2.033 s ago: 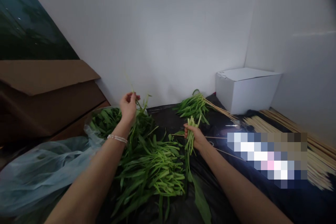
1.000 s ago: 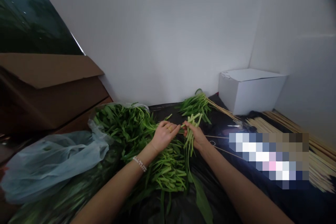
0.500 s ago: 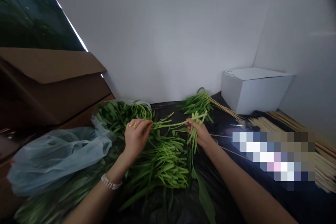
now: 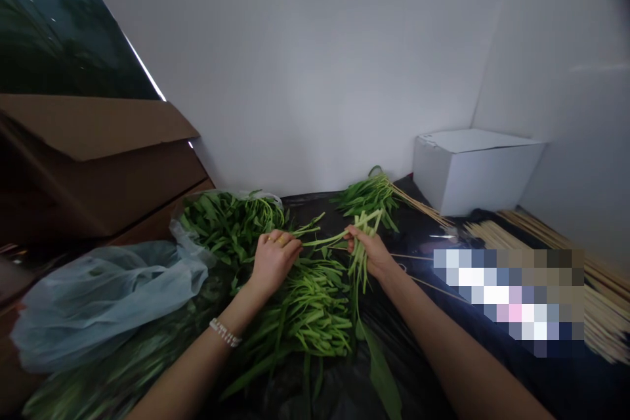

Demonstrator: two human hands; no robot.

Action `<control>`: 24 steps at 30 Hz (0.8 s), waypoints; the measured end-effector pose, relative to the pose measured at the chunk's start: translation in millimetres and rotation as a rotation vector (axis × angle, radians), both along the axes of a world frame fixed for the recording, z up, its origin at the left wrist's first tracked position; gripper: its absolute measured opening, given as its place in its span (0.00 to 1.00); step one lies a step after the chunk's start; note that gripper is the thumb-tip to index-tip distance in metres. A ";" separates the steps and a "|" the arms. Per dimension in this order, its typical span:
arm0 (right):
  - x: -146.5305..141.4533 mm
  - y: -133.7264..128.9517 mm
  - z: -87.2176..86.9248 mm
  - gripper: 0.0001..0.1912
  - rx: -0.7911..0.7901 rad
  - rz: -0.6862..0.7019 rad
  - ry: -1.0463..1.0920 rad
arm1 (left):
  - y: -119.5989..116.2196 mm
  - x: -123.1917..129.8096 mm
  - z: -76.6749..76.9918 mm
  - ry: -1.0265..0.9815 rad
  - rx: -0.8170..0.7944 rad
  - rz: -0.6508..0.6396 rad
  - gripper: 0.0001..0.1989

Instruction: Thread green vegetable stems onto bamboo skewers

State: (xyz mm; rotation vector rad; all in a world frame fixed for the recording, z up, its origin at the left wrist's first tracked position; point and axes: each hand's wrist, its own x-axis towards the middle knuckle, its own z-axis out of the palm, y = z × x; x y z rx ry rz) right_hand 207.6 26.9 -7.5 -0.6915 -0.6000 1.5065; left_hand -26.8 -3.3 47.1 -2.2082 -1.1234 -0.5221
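Note:
My right hand [image 4: 371, 252] is closed round a small bundle of pale green water spinach stems [image 4: 361, 261], with a long leaf hanging below it. My left hand [image 4: 276, 259] is closed, its fingertips pinching a water spinach stem that stretches across to my right hand. Under my left hand lies a thick pile of water spinach [image 4: 319, 312], cut ends facing right. Thin wooden sticks show behind my right wrist; whether that hand also grips one is hidden.
A plastic bag of greens [image 4: 221, 223] and a crumpled clear bag [image 4: 113, 295] lie left, near a cardboard box [image 4: 138, 177]. Farther back are greens threaded on skewers [image 4: 369, 197] and a white box [image 4: 472, 174]. Bamboo skewers [image 4: 512, 243] lie right, on black plastic sheeting.
My left hand has moved right and slightly down, closer to my right hand, shortening the visible stretch of stem between them. My right hand stays almost in place with its bundle.

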 end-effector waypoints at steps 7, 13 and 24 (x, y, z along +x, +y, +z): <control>0.6 2.9 -2.7 0.13 -0.023 0.018 0.001 | 3.7 -1.2 -0.7 0.029 -0.008 -0.014 0.07; -3.1 2.4 -6.3 0.13 -0.017 0.024 -0.031 | 1.4 4.9 -0.7 -0.099 -0.078 -0.005 0.07; 7.8 11.4 -10.7 0.11 -0.044 -0.031 0.030 | 44.3 -48.5 24.0 -1.260 -0.304 0.123 0.08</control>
